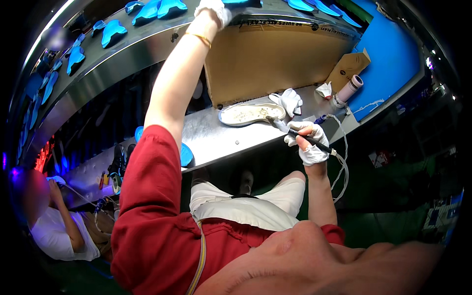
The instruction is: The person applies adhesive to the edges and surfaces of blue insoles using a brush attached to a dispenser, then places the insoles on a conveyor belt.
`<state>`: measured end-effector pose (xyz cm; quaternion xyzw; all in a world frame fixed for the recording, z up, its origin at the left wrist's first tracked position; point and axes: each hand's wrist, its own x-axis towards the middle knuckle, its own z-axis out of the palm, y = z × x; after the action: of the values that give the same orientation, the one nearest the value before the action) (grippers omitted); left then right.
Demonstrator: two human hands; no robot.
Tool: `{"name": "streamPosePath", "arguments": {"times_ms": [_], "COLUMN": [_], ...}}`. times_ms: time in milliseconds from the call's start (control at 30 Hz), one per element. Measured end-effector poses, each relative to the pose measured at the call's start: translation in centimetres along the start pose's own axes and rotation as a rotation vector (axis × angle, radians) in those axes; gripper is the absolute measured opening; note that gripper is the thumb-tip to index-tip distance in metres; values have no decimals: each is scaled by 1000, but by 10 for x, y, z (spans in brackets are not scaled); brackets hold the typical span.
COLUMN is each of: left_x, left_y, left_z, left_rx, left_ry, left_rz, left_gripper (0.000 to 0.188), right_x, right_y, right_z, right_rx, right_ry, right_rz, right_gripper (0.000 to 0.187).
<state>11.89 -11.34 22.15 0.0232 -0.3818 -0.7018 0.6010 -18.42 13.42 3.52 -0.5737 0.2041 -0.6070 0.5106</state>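
The right hand (310, 143), gloved in white, has its fingers curled round the black handle of a brush (322, 145), just off the desk's (209, 137) near edge. A pale cord (345, 169) trails from the handle. The brush tip is at the right end of a sole-shaped dish (248, 114); whether they touch is unclear. The dish, its inside stained, lies lengthwise between the desk's near edge and the cardboard (275, 59) upright at the far edge. A crumpled glove (290, 100) is just beside it; a pink bottle (350, 89) is by the far right corner.

The left hand (212, 10), also gloved, reaches past the cardboard to the belt (142, 37) carrying blue pieces (113, 33). I cannot tell whether it grips one.
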Motion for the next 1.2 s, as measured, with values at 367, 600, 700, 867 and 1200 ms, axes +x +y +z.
{"name": "streamPosePath", "arguments": {"times_ms": [367, 600, 700, 867, 1200], "left_x": [-64, -95, -110, -152, -236], "left_y": [84, 149, 142, 108, 41], "left_z": [-14, -30, -20, 1, 45], "left_rx": [2987, 2814, 2810, 2063, 466], "left_ry": [535, 763, 715, 385, -271], "left_rz": [133, -295, 214, 819, 282], "left_gripper": [47, 47, 40, 42, 50], "right_x": [-13, -12, -11, -18, -23], "right_y": [16, 43, 35, 41, 57], "right_z": [-7, 3, 11, -3, -7], "right_rx": [-112, -90, -195, -296, -4], "right_ry": [27, -47, -73, -41, 223], "right_rz": [133, 143, 169, 273, 330], "right_gripper": [14, 16, 15, 11, 17]}}
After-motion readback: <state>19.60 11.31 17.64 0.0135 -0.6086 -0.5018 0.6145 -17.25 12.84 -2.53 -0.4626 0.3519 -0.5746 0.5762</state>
